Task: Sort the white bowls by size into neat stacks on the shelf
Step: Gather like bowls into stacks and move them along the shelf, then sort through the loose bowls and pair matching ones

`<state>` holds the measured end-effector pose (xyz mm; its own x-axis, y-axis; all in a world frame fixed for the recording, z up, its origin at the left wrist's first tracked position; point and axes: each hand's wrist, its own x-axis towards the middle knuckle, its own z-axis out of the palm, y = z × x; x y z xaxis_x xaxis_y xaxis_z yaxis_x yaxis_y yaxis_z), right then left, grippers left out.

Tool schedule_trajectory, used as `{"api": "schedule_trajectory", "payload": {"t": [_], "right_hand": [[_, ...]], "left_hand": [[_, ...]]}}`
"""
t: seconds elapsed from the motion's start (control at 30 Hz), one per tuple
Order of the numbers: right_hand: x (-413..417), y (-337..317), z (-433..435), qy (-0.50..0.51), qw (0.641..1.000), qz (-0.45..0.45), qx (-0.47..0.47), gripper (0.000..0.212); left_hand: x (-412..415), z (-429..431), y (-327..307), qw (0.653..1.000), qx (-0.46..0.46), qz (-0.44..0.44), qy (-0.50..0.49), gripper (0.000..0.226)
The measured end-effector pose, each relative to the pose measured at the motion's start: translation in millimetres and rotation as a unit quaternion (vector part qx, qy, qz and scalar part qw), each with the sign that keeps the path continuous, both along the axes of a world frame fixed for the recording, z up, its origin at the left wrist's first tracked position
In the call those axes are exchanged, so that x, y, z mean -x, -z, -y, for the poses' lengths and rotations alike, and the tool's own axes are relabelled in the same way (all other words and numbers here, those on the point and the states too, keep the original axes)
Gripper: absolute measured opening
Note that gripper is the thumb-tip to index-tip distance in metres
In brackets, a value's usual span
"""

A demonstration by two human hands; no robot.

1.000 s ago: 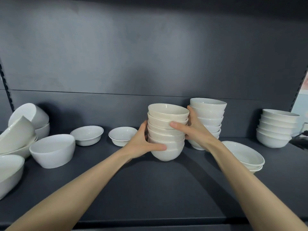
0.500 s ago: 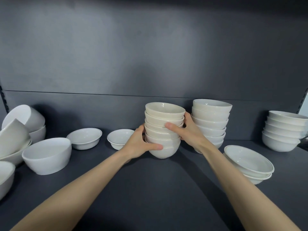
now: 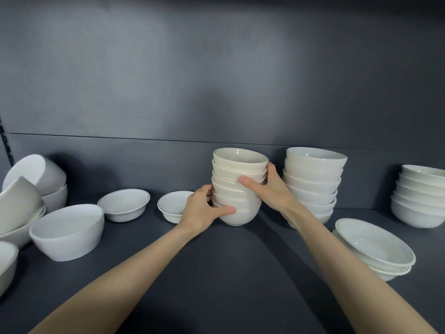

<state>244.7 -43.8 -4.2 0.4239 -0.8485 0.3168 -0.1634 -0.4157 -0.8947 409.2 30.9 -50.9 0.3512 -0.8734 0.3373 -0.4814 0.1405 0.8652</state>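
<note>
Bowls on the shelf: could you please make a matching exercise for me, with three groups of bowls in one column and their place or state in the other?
Column 1:
1. cream stack
2. shallow rimmed bowls
3. far-left bowls

Column 2:
a. tilted, leaning untidily
b. gripped by the left hand and the right hand
c. nested at the front right

Pairs: 1-b; 2-c; 3-a

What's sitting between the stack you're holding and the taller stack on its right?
Head view: only the right hand, gripping the held stack beside the taller stack; no bowl between.
</note>
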Motion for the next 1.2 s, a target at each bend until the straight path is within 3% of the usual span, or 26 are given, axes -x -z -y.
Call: {"api": "schedule_trajectory", "payload": {"t": [0.17,0.47,0.63,0.9,1.03,1.2], "right_hand": [[7.0,-7.2,-8.7,0.044,0.997,-0.059,0.029,0.081],[26.6,-16.6,-44.5,0.105,0.967,-0.169,0.158,0.042],[7.0,-20.1,-67.4,0.074,0.957,-0.202,0.196,0.027],[-72.1,-2.1,-78.4,-0.03,0.958,-0.209,0.192,0.026],[-98.0,12.0,-76.7,-0.042,0.95,-0.252,0.177,0.037],[-118.1,28.9,-71.1,-0.039,0.945,-0.288,0.15,0.053]], "left_hand": [[1.2,-8.0,-1.2,0.998,0.002,0.061,-0.017,0.055],[-14.6,-45.9,-23.6,0.967,-0.08,0.242,-0.015,0.023],[-43.8,-78.8,-37.0,0.951,-0.093,0.289,-0.056,0.021],[-119.8,-118.2,-52.9,0.932,-0.129,0.311,-0.136,0.024],[-153.7,-119.4,-54.4,0.922,-0.182,0.317,-0.128,0.03],[-178.6,-101.8,-58.0,0.912,-0.246,0.312,-0.102,0.054]]}}
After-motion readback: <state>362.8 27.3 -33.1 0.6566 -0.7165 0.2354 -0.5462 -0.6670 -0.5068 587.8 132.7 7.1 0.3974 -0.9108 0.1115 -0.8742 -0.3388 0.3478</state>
